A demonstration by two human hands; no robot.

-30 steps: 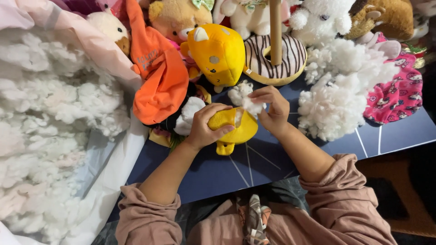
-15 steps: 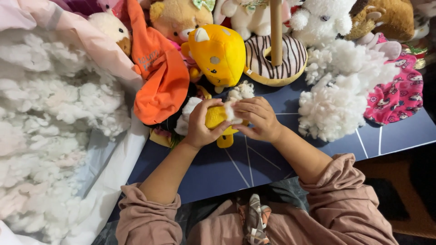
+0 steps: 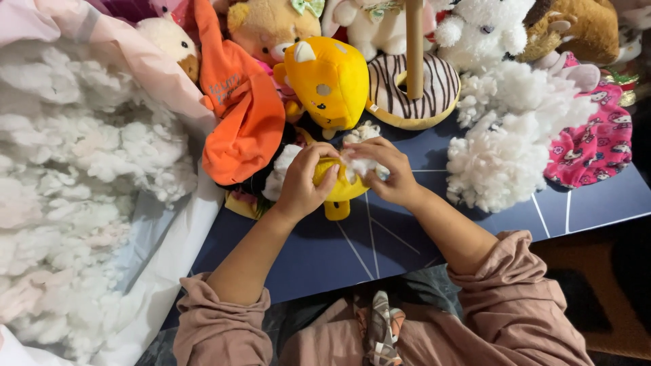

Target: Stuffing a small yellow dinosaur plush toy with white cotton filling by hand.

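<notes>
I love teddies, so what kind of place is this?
Probably a workbench where soft toys get stuffed: a heap of white stuffing, finished plush animals at the back, and both hands working fluff into a small yellow toy.

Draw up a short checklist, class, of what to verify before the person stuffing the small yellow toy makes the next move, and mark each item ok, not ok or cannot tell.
1. Left hand grips the yellow toy: ok.
2. Right hand has a tuft of stuffing pinched at the toy: ok.
3. Toy's opening faces the right hand: cannot tell, the fingers hide it.
4. More stuffing within reach: ok, a loose pile lies on the blue board just right of the hands.
5. Room around the toy: not ok, the orange cloth and the yellow cube plush crowd close behind it.
6. How full the toy is: cannot tell.
</notes>
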